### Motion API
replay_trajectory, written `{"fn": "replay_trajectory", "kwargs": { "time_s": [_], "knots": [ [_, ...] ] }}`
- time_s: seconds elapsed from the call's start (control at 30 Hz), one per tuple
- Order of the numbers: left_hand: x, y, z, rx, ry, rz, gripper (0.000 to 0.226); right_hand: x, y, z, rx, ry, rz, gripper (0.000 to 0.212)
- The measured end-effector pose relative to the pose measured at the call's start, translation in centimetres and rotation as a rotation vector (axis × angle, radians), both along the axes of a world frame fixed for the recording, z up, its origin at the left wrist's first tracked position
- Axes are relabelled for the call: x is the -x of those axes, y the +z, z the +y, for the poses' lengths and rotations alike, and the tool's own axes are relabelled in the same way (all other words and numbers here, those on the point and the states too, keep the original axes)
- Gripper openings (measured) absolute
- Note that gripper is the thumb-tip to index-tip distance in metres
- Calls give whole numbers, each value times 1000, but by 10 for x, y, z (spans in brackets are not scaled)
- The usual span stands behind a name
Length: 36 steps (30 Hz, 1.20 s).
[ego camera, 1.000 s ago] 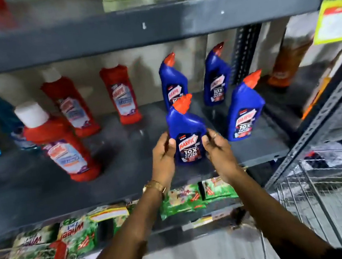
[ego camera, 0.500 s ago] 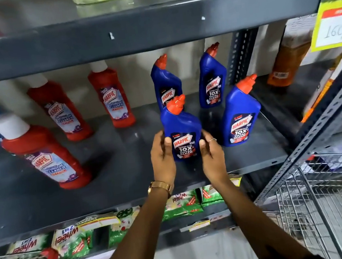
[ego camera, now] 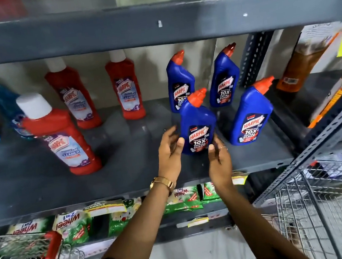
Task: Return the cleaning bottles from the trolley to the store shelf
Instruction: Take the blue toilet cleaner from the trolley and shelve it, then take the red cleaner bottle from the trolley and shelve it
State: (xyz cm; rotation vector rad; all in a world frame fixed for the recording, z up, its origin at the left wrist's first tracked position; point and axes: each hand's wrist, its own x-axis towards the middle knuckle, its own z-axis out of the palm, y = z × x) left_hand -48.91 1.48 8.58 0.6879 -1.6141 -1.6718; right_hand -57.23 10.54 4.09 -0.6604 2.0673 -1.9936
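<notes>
Grey metal store shelf (ego camera: 128,178), mid tier, seen from just above; a wire trolley (ego camera: 329,217) stands low at right and a second basket at lower left.

Front blue bottle (ego camera: 198,125) stands upright on the shelf, toward the right end and a little back from the front edge, red nozzle angled up-right, label facing the camera. Long axis vertical. Three more blue bottles stand behind and to its right; none appears to touch it, though the gaps are small.

Left hand (ego camera: 169,151): fingers spread, thumb tip touching or just beside the bottle's lower left side. Not clamped.
Right hand (ego camera: 218,158): fingers loosely apart, tips at the bottle's base on its front-right; contact uncertain.
Both hands flank the base, bottle between and slightly beyond the fingers, toward the back of the shelf. Left hand looks marginally nearer.

Judgement: bottle is placed and bearing its own weight; this looks like the release. The coming move likely turns on drawing both hands straight back toward the front edge without brushing the narrow base sideways, since the neighbours are near.
</notes>
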Motion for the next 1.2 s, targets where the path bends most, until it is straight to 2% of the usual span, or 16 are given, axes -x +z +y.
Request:
{"fn": "replay_trajectory", "kwargs": {
  "time_s": [0.1, 0.2, 0.3, 0.4, 0.53, 0.6, 0.7, 0.83, 1.0, 1.1, 1.2],
  "knots": [
    [-36, -1, -4, -17, 15, -4, 37, -37, -6, 3, 52, -120, 0, 42],
    [-99, -2, -12, -15, 88, 15, 31, -94, -8, -4, 83, -49, 71, 39],
    [-178, -4, -22, 9, 263, 43, 25, -163, -2, -18, 1, 265, 164, 31],
    [-268, -16, -31, 15, 510, -8, 19, -228, -6, -44, -160, 676, 316, 38],
    [-381, -52, -36, -154, 855, -61, 17, -317, -25, -82, -243, 1059, 458, 31],
    [-431, -84, -30, -289, 939, -140, 13, -359, -43, -93, -282, 1153, 505, 37],
    [-498, -147, -17, -534, 974, -304, 13, -416, -75, -109, -372, 1235, 680, 40],
    [-557, -221, -8, -839, 878, -574, 39, -469, -107, -130, -496, 1352, 881, 47],
    [-580, -280, -11, -843, 825, -898, 52, -478, -130, -137, -665, 1431, 1057, 57],
    [-585, -308, -23, -898, 844, -924, 64, -481, -130, -137, -764, 1396, 1124, 58],
    [-579, -326, -35, -954, 774, -959, 66, -482, -128, -139, -824, 1389, 1131, 54]
  ]
}}
